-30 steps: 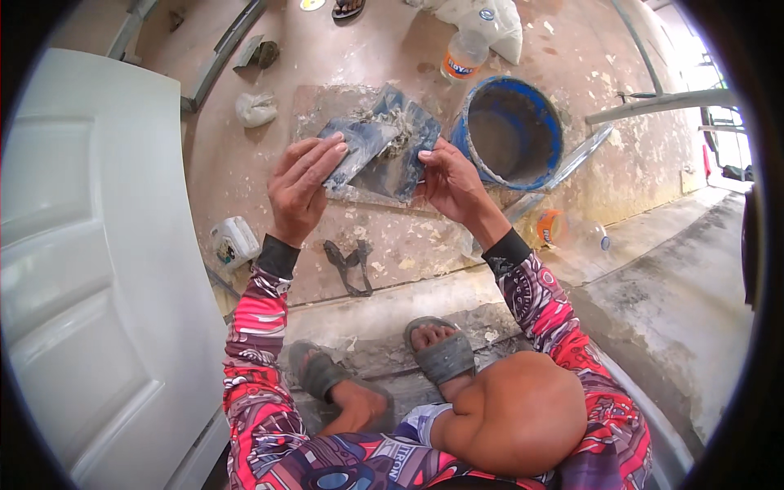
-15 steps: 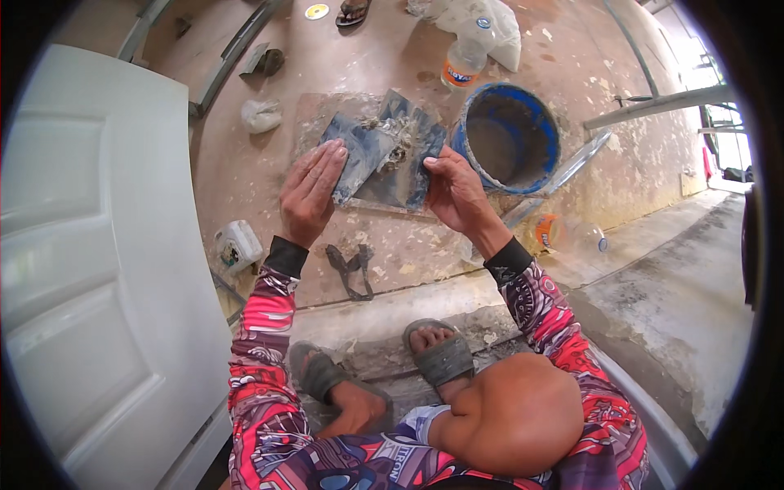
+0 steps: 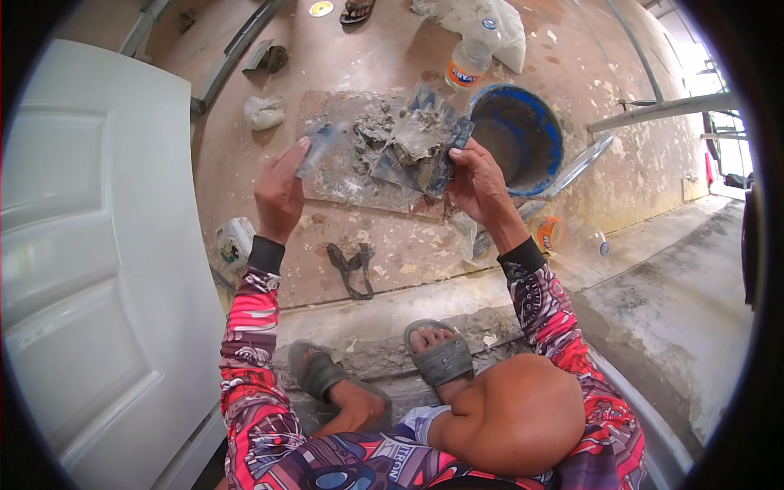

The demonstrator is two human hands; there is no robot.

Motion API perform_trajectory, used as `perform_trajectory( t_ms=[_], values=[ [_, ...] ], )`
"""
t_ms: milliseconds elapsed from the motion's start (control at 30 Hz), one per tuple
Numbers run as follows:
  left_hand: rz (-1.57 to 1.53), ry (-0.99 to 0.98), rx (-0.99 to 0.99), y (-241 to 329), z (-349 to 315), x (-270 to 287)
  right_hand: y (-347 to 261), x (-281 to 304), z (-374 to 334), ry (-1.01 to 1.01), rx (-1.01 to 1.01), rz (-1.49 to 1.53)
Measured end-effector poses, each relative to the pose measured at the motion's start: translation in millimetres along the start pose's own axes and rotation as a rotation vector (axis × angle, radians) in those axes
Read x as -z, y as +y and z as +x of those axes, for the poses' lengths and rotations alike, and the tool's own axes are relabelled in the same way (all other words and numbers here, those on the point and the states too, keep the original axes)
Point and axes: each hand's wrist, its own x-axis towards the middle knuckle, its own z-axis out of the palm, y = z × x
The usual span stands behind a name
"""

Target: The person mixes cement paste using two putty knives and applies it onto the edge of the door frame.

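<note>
- The left hand (image 3: 279, 194), left of the frame's centre, is pinching a thin blue-grey plate (image 3: 322, 149) by its lower-left edge; the plate is blurring, and the thumb's grip is not clearly showing.
- The right hand (image 3: 480, 186), right of centre, is pinching a dark blue plate (image 3: 434, 176) by its right edge, thumb lying on top.
- Grey paste (image 3: 423, 135) is sitting heaped on the dark blue plate, between the hands but nearer the right one; the thin plate is staying apart from this heap.
- Below both plates, a flat board (image 3: 321, 180) is lying on the floor (image 3: 392, 49) at upper centre, carrying more grey paste on its surface.
- A blue bucket (image 3: 558, 145) is standing just beside the right hand, toward the upper right.
- A clear bottle with an orange label (image 3: 469, 65) is standing above the bucket, near a white sack (image 3: 511, 37).
- Another clear bottle (image 3: 581, 237) is lying right of the right wrist.
- A dark strap (image 3: 353, 273) is lying below the board.
- A white jug (image 3: 235, 241) is resting beside the left wrist.
- A white door (image 3: 106, 245) is filling the left edge.
</note>
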Motion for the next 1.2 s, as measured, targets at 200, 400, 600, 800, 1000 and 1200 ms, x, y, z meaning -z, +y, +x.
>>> perform_trajectory(
  t_ms=[200,400,600,800,1000,1200],
  values=[
    [-1.257,-0.036,0.825,11,12,11,17,14,2,-0.013,-0.071,-0.208],
    [-1.745,-0.258,1.051,21,21,-15,34,-5,0,-0.185,-0.208,-0.11],
    [-1.745,-0.189,1.192,17,2,-51,34,-19,-2,-0.143,-0.148,-0.087],
    [-1.302,-0.183,1.16,-14,-15,-57,19,-6,-7,-0.117,-0.094,-0.079],
    [-0.98,0.141,0.824,24,-3,-30,21,13,-4,-0.074,-0.103,-0.248],
    [-0.317,-0.043,0.43,64,-9,-16,34,14,7,-0.004,-0.054,-0.314]
  ],
)
